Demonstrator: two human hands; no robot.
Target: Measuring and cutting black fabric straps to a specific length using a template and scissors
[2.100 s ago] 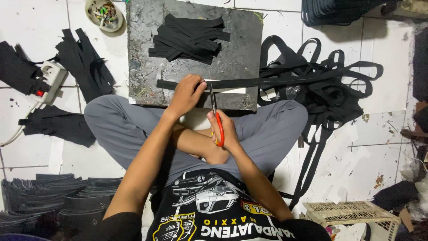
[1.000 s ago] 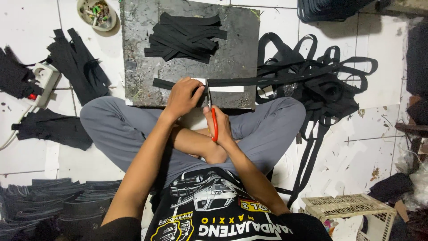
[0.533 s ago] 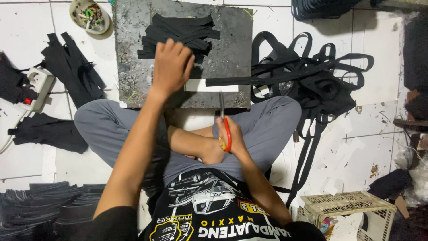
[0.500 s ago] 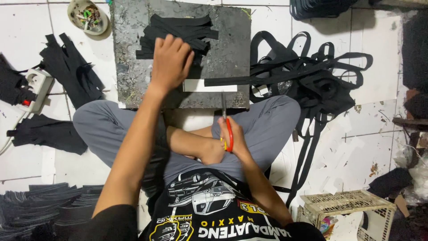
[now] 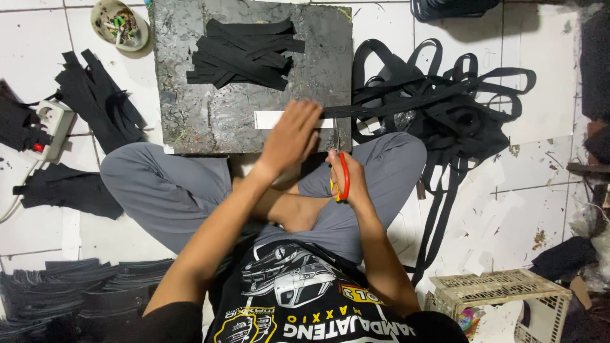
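Note:
I sit cross-legged before a dark grey board (image 5: pixel 190 114). My left hand (image 5: pixel 291 134) hovers open over the board's near edge, covering part of a white strip template (image 5: pixel 270 119) and next to the end of a long black strap (image 5: pixel 381 105). My right hand (image 5: pixel 346 181) rests on my knee, gripping red-handled scissors (image 5: pixel 343 174) with the blades pointing toward the board. A pile of cut black strap pieces (image 5: pixel 244 51) lies at the board's far side.
A tangle of black strap (image 5: pixel 445 108) lies on the white tile to the right. Black fabric pieces (image 5: pixel 95 101) and a power strip (image 5: pixel 54 124) sit left, a small dish (image 5: pixel 119 22) at top left, stacked black pieces (image 5: pixel 63 292) bottom left, a plastic crate (image 5: pixel 502 295) bottom right.
My left hand put a cut piece on the far pile, then drew back toward the white template and the strap's end. My right hand with the scissors pulled back onto my knee.

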